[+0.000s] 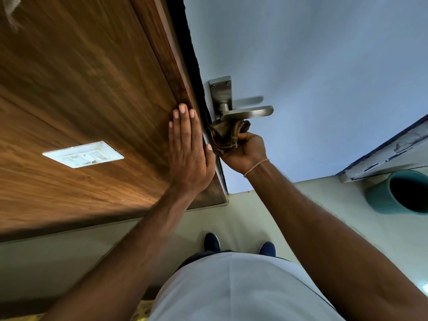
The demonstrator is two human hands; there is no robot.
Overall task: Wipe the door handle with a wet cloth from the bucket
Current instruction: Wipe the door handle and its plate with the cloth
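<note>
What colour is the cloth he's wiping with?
Brown, a dark mottled brown; the cloth shows best in the head view, bunched under the handle.

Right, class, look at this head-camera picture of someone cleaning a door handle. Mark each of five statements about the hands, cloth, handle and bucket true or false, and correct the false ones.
1. The right hand holds the brown cloth. True.
2. The cloth is pressed against the top of the door handle. False: it sits just under the lever, near the plate.
3. The left hand grips the lever. False: it lies flat and open on the wooden frame.
4. A teal bucket stands on the floor to the right. True.
5. The switch plate is on the blue door. False: it is on the wooden panel.
</note>
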